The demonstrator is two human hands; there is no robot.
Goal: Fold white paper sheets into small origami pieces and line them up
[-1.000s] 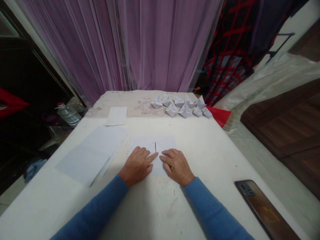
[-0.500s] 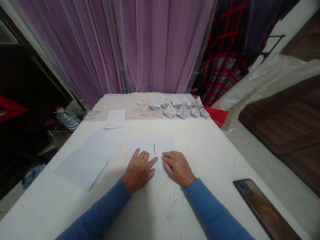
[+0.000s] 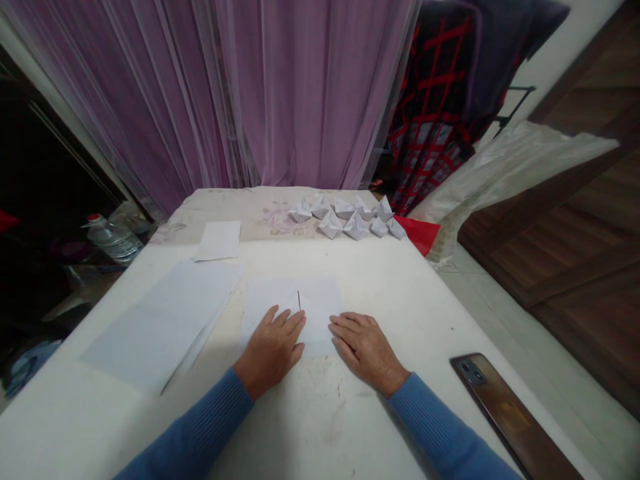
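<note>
Resting open, left hand [image 3: 269, 351] and right hand [image 3: 365, 344] — neither gripping — on a folded white paper sheet [image 3: 295, 292]

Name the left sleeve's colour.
The left sleeve is blue, seen best in the head view.

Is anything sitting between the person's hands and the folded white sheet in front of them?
Nothing visible stands in the way: the left hand and the right hand both rest directly on the folded white sheet, at its near edge, with no object between them and the paper.
</note>
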